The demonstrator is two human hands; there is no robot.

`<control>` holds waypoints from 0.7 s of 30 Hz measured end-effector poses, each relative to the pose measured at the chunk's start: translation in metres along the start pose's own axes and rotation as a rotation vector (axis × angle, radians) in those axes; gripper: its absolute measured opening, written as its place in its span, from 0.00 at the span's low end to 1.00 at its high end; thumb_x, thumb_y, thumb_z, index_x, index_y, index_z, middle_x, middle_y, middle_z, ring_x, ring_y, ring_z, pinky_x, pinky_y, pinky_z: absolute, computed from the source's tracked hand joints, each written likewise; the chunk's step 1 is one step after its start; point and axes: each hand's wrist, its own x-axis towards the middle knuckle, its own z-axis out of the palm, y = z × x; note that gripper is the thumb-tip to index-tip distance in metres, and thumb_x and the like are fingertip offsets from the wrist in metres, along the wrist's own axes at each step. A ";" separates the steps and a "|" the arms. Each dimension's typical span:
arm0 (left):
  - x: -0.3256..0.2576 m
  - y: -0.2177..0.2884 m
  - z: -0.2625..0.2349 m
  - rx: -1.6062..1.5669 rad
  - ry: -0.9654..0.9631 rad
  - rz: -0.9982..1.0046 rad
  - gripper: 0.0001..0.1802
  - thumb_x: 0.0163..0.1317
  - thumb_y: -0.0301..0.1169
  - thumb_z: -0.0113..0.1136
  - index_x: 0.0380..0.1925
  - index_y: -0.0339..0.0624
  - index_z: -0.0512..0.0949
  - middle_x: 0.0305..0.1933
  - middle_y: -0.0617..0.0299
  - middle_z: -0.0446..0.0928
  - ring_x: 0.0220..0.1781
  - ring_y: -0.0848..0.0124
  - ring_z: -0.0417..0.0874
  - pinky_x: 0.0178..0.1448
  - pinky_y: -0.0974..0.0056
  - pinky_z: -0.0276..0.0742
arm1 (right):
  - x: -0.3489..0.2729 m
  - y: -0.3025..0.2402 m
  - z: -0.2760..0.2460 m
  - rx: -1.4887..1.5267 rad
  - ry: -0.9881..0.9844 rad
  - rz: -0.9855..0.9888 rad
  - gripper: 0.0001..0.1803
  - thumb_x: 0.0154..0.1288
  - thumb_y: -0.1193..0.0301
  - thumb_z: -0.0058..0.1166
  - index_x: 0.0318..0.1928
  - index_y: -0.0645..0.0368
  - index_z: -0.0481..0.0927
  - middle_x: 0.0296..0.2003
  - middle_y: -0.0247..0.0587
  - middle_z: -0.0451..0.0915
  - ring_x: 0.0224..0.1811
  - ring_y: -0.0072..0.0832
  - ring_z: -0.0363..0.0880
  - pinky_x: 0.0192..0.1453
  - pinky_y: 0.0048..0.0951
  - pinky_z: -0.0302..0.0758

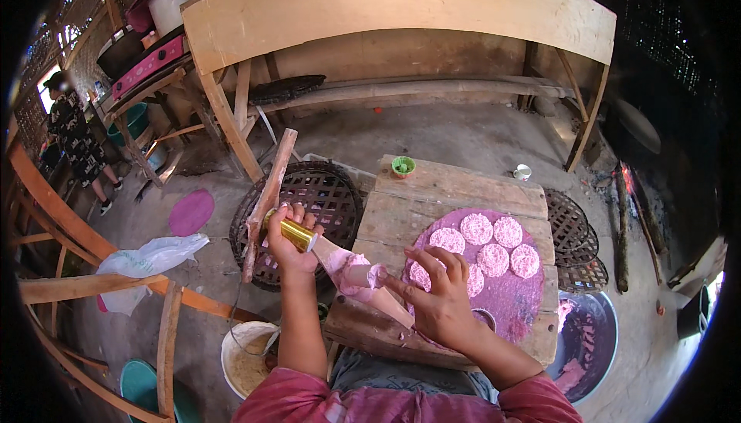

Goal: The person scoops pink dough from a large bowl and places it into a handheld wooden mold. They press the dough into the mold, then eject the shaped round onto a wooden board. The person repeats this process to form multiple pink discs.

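Right, pink dough [349, 285] sits around a pale tube [357, 275], just left of the wooden table [455, 193]. Right hand [441, 293] half open, fingertips at the dough; can't tell if it grips. Left hand [285, 253] wrapped round 1 gold cylinder [298, 234], beside a wooden stick [272, 184]. On the table: 1 round purple board [505, 299], at least 7 pink discs [492, 259], 1 green cup [403, 166].

We see a low table [455, 193] of matt, rough wooden planks. On it, the pink rounds [476, 228] look coarse and crumbly. Left of it, we find a glossy, metallic-looking golden cylinder [297, 235], a rough woven tray [352, 207] and, farther out, a crinkled, shiny plastic bag [147, 261].
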 end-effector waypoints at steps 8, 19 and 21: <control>0.004 -0.007 0.002 0.010 -0.033 -0.036 0.12 0.63 0.40 0.54 0.23 0.52 0.66 0.24 0.71 0.64 0.25 0.75 0.62 0.28 0.66 0.60 | 0.003 0.002 0.000 -0.035 0.002 -0.012 0.22 0.53 0.70 0.58 0.50 0.37 0.84 0.59 0.38 0.70 0.58 0.39 0.66 0.58 0.44 0.61; 0.008 -0.035 0.003 -0.242 -0.263 -0.605 0.17 0.63 0.49 0.53 0.25 0.51 0.71 0.26 0.69 0.65 0.24 0.73 0.65 0.28 0.66 0.64 | 0.015 0.023 -0.010 0.586 0.190 0.260 0.10 0.53 0.78 0.67 0.38 0.57 0.84 0.47 0.47 0.76 0.49 0.39 0.76 0.54 0.36 0.71; 0.004 -0.049 0.006 -0.399 -0.312 -0.787 0.17 0.64 0.49 0.53 0.27 0.50 0.72 0.27 0.68 0.63 0.25 0.74 0.62 0.30 0.67 0.61 | 0.014 0.025 -0.009 0.637 0.192 0.296 0.08 0.54 0.77 0.66 0.36 0.58 0.83 0.46 0.47 0.76 0.48 0.38 0.76 0.54 0.35 0.71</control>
